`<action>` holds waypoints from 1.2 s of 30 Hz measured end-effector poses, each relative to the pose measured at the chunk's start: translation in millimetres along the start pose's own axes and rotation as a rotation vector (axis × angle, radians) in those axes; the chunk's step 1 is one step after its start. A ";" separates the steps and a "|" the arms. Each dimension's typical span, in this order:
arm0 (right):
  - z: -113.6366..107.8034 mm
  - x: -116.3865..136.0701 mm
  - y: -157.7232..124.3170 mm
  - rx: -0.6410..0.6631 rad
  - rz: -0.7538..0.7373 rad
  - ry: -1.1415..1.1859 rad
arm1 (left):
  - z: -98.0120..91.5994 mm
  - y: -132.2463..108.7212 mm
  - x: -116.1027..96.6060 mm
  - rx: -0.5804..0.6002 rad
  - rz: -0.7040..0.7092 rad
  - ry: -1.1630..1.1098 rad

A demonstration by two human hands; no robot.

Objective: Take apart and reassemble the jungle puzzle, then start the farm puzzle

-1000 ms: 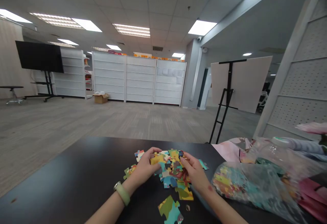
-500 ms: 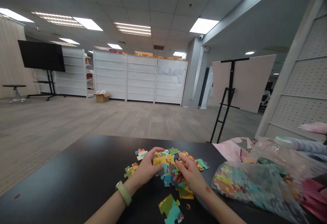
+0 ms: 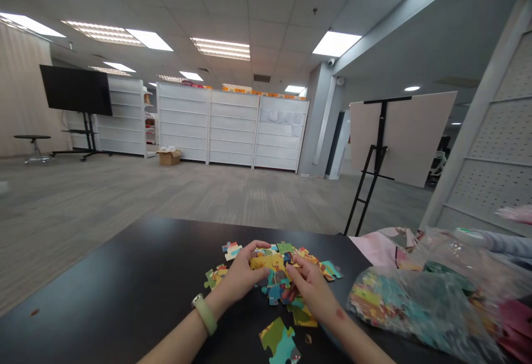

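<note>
We are holding a yellow puzzle section [image 3: 270, 261] between our two hands, over a heap of pieces on the black table [image 3: 158, 275]; its long axis is running left to right, roughly level with the table's far edge. Our left hand [image 3: 241, 272] is curving around its left end, thumb and fingers parted by the section's width. Our right hand [image 3: 311, 285] is pinching a dark blue piece [image 3: 287, 257] at the right end, thumb nearly meeting forefinger.

Nearest us, one green-and-turquoise piece [image 3: 280, 342] is lying apart, its long axis slanting from upper left to lower right, one tab pointing up and right. Beyond our left hand, one red-and-white piece [image 3: 231, 250] is lying separately. Our hands are covering parts of the heap, so we cannot count it. One clear bag [image 3: 390, 303] of pieces is resting on the right.
</note>
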State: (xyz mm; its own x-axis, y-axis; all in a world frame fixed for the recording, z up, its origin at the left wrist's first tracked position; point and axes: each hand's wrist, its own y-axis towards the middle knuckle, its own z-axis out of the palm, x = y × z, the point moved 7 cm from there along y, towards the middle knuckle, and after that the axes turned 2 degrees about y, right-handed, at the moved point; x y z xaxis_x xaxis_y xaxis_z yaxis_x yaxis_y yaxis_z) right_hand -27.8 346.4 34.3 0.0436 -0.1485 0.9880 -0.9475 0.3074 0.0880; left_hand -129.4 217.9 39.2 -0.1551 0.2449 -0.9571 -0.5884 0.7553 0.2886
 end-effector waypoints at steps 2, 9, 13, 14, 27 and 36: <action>1.2 0.3 -0.2 -0.001 -0.005 -0.004 | 0.7 -0.4 -1.3 -0.014 0.006 0.012; 4.1 1.0 -1.2 -0.016 -0.004 -0.016 | 6.3 -3.5 -14.7 -0.126 0.013 0.073; 6.7 -0.2 -1.0 0.005 0.000 -0.025 | 5.4 -5.1 -19.7 -0.155 0.024 0.112; 7.7 -0.1 -1.2 0.015 0.001 -0.027 | 4.6 -5.3 -19.8 -0.161 0.025 0.120; -3.1 26.3 -11.4 0.016 -0.059 -0.272 | -22.2 -1.9 -20.2 -0.221 -0.028 0.293; 37.0 39.4 -130.8 0.320 -0.425 -1.000 | -53.8 -36.7 -23.0 -0.257 -0.036 0.557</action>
State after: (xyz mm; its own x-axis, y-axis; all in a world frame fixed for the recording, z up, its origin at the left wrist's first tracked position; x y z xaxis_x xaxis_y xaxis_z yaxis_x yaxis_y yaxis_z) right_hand 86.1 265.6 57.1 0.2443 -0.9126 0.3280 -0.9602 -0.1803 0.2134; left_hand -147.0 151.8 49.1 -0.4820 -0.1851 -0.8564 -0.7628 0.5695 0.3062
